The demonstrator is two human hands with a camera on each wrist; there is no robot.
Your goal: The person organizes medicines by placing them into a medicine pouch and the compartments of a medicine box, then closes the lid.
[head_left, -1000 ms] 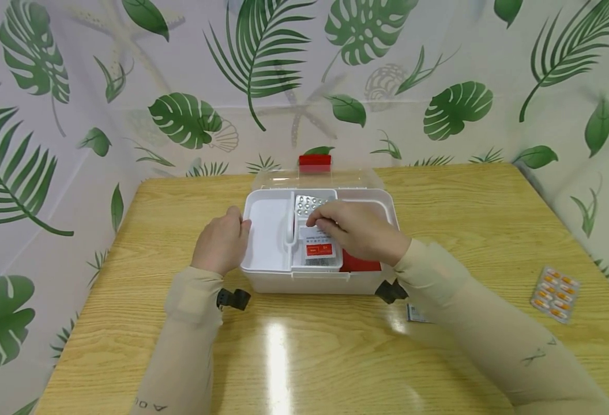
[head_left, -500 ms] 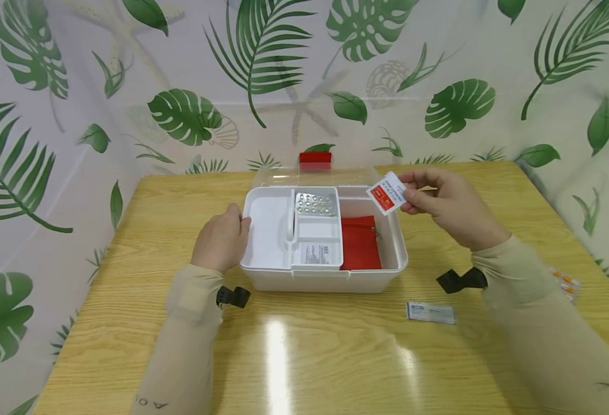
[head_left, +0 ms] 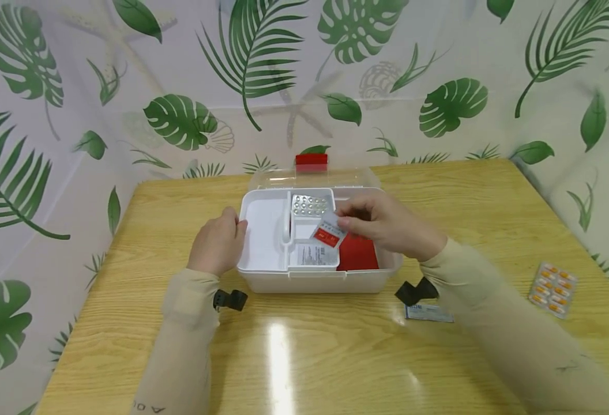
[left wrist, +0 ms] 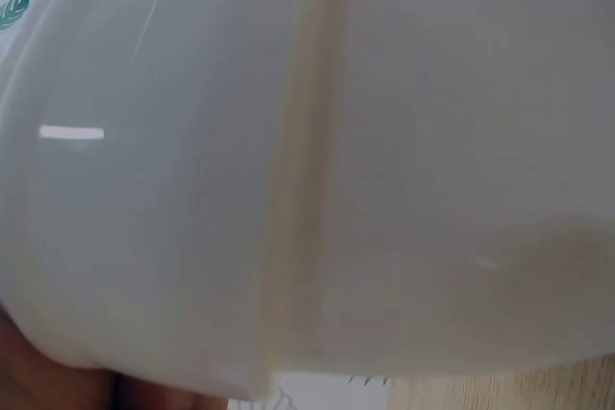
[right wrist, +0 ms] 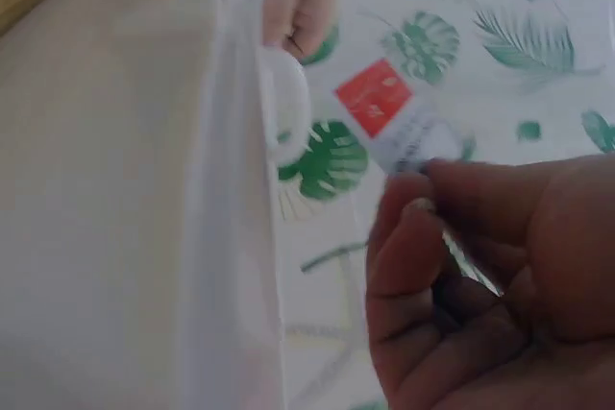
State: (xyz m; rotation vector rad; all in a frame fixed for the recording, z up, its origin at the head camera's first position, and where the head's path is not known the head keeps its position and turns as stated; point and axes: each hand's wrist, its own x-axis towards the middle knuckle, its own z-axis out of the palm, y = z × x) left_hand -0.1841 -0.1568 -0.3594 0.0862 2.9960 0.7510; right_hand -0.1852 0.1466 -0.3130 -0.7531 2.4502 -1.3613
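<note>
A white first-aid box (head_left: 312, 283) stands on the table, with its clear lid (head_left: 351, 177) tipped back. My left hand (head_left: 216, 242) grips the box's left edge, the thumb at the rim and the other fingers mostly hidden. Over the box's divided inner tray (head_left: 309, 229), my right hand (head_left: 387, 225) pinches a small red-and-white sachet (head_left: 329, 231) by one corner. In the right wrist view, thumb and fingertips hold that sachet (right wrist: 384, 108) tilted. Within the tray are a silver blister pack (head_left: 309, 205) and a white printed packet (head_left: 312, 255). A red pouch (head_left: 358, 253) sits in the right section.
A blue-and-white packet (head_left: 429, 313) lies on the wooden table (head_left: 335, 357) before the box's right end. Farther right lies a blister pack of orange capsules (head_left: 553, 290). The lid's red latch (head_left: 311, 159) stands at the back, near the leaf-patterned cloth wall (head_left: 263, 115).
My right hand has lifted the sachet from the tray, carried it right past the box, then brought it back left over the tray. My left hand has stayed at the box's left edge.
</note>
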